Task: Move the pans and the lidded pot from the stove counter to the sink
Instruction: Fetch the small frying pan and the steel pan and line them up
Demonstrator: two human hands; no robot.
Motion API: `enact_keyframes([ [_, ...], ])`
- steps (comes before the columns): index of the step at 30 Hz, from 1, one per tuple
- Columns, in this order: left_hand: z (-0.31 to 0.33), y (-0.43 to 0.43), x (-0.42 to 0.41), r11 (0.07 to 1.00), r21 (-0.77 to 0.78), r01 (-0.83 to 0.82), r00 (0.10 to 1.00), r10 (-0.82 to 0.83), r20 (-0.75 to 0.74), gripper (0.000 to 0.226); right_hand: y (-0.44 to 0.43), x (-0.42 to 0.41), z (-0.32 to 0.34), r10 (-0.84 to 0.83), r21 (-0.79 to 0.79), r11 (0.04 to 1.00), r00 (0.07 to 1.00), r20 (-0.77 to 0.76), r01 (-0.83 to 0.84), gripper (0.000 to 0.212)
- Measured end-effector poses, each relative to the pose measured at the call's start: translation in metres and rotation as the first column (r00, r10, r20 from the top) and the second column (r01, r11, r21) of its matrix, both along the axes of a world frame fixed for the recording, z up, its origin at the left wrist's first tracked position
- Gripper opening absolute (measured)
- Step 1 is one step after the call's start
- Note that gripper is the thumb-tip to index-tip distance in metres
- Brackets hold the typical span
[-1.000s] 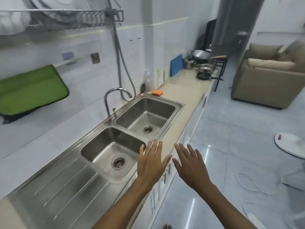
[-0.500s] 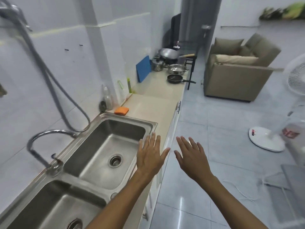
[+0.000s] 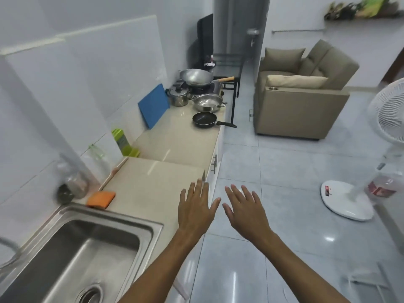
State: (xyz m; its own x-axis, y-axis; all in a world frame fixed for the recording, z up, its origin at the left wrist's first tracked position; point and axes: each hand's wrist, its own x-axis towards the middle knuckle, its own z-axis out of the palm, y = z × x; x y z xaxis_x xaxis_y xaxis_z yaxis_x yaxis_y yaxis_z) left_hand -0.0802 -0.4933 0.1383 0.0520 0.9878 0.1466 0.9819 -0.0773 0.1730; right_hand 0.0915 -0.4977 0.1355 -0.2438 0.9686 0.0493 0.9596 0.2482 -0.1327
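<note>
- While nothing has been lifted yet, the step in hand looks like the approach: every pan sits at the far end of the counter, well apart from the sink.
- Taking the sink as landmark, at lower left: its steel basin is empty, with an orange sponge just beyond its far rim.
- Far beyond the sink stands the lidded pot, steel with a black knob, next to a blue cutting board.
- Right of the pot: a steel wok with a wooden handle, a shiny two-handled pan, and a small black frying pan nearest the sink.
- Just right of the sink, the left hand and right hand hover side by side, flat, fingers spread, holding nothing.
- Next move probably calls for walking to the far end and gripping handles.
</note>
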Motion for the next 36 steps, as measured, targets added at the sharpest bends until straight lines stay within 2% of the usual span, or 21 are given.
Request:
enact_keyframes([
  [2, 0.001, 0.044, 0.016, 1.000, -0.026, 0.004, 1.000, -0.003, 0.005, 0.077, 0.046, 0.015, -0.001, -0.012, -0.036, 0.999, 1.000, 0.009, 0.013, 0.062],
  [12, -0.026, 0.279, 0.052, 0.999, -0.021, -0.025, 0.997, 0.027, 0.068, 0.080, 0.284, 0.054, -0.017, -0.011, -0.004, 1.000, 1.000, -0.005, 0.011, 0.062],
  [19, -0.036, 0.454, 0.070, 0.996, -0.063, -0.063, 0.988, 0.071, 0.135, 0.080, 0.460, 0.064, -0.014, -0.018, -0.059, 0.998, 1.000, -0.009, 0.018, 0.064],
  [27, -0.042, 0.604, 0.082, 0.990, -0.108, -0.095, 0.985, 0.109, 0.136, 0.073, 0.621, 0.071, -0.023, -0.017, -0.093, 0.996, 0.998, -0.068, 0.010, 0.061],
  [33, -0.067, 0.712, 0.094, 0.960, -0.135, -0.247, 0.952, 0.266, 0.151, 0.069, 0.759, 0.081, -0.053, 0.075, -0.122, 0.988, 0.990, -0.117, -0.089, 0.058],
  [36, -0.083, 0.765, 0.103, 0.917, -0.201, -0.345, 0.914, 0.377, 0.150, 0.067, 0.831, 0.085, -0.064, 0.135, -0.165, 0.973, 0.977, -0.165, -0.162, 0.058],
])
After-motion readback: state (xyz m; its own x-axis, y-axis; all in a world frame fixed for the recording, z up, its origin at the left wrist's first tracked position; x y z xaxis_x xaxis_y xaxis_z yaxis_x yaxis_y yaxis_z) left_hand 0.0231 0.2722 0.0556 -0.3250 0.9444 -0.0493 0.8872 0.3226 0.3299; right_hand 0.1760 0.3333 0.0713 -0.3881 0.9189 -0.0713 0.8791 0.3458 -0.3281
